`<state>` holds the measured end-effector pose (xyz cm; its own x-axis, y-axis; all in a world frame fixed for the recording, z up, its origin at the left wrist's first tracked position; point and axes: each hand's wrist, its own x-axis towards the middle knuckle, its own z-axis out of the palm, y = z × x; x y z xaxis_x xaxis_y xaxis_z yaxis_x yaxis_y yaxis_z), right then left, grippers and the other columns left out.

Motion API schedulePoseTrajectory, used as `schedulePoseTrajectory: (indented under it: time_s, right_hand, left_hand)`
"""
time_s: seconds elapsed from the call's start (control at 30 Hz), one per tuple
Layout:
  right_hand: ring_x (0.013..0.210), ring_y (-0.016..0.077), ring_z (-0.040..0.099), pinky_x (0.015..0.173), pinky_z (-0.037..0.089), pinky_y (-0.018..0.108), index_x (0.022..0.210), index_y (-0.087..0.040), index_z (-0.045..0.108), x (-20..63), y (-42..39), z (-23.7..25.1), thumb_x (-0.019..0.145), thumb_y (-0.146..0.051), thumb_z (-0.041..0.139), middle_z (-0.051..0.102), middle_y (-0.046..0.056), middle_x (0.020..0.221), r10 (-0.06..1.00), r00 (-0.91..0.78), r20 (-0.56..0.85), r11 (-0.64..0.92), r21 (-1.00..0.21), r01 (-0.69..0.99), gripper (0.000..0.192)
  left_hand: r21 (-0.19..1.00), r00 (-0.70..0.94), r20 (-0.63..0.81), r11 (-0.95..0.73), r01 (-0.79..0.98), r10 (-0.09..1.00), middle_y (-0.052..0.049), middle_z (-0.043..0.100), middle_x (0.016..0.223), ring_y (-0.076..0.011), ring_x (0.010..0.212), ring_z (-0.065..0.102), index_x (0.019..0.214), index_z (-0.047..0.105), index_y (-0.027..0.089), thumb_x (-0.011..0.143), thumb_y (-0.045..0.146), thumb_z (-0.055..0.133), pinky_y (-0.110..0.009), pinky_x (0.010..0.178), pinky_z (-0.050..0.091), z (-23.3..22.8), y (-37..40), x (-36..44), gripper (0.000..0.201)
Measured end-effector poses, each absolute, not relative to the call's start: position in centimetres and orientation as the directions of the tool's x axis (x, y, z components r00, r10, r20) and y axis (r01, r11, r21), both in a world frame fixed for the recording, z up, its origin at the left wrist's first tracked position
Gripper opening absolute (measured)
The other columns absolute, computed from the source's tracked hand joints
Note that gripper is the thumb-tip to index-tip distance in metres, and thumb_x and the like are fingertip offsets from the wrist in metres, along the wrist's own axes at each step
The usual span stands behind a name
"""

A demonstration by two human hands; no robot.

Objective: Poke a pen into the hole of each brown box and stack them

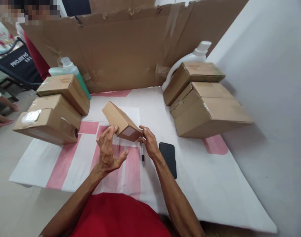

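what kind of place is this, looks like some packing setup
Probably a makeshift parcel-packing station. Sealed cardboard boxes are stacked at the left and right of a cloth-covered table, a flattened cardboard sheet stands as a backdrop, and both hands touch a small box.

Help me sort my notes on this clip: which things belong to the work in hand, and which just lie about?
In hand: small cardboard box, touched by left hand and right hand; pen under the right hand.

Lying about: phone, box stacks left and right, green bottle, white bottle.
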<state>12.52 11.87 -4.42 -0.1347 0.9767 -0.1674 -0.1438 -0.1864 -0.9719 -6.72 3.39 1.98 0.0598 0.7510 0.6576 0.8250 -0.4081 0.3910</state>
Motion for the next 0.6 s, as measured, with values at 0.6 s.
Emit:
schedulePoseTrajectory:
  time_s: [0.6]
  right_hand:
    - [0.117,0.0293,0.061,0.08,0.06,0.038,0.154,-0.028,0.046,14.4,12.0,1.0,0.079,-0.056,0.081,0.057,0.014,0.142,0.973,-0.222,0.063,0.056,-0.998,-0.037,0.088]
  left_hand:
    - [0.6,-0.065,0.617,-0.416,0.683,0.784,-0.017,0.053,0.156,-0.0324,0.142,0.053,0.159,0.041,0.021,0.096,0.04,0.065,-0.049,0.112,0.049,5.7,7.8,-8.5,0.071]
